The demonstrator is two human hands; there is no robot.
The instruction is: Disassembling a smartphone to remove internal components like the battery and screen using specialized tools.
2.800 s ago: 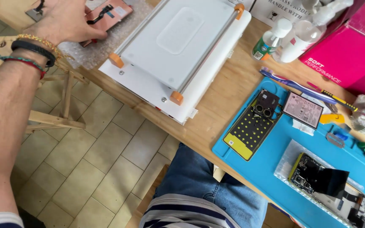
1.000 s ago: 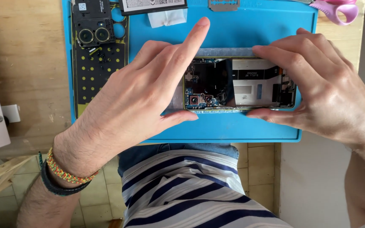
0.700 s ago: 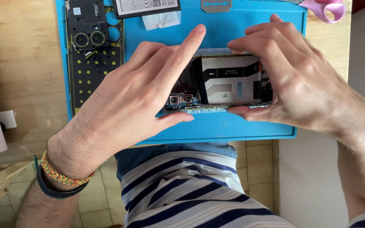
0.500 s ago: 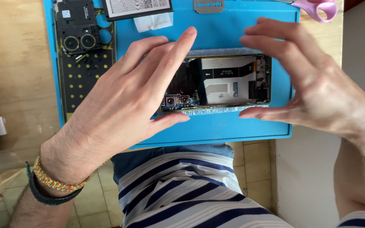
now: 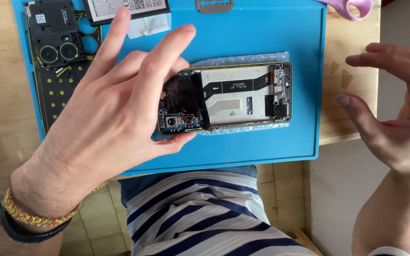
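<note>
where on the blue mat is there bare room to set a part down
Bare mat between the metal blade and the opened phone, and a strip below the phone. Crowded at the left: back cover, battery, left hand.

One opened phone (image 5: pixel 236 97), one blue mat (image 5: pixel 262 38), one black back cover (image 5: pixel 58 38), one battery (image 5: pixel 124 7), one pair of purple scissors (image 5: pixel 352 7), two hands.

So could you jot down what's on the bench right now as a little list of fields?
surface: blue mat on a wooden table
centre: opened phone, insides showing, lying flat on the mat
left hand: open, over the phone's camera end, thumb at its near edge
right hand: open, off to the side, touching nothing
top left: black back cover with two round lens holes
top edge: battery, metal blade, pink scissors
</note>
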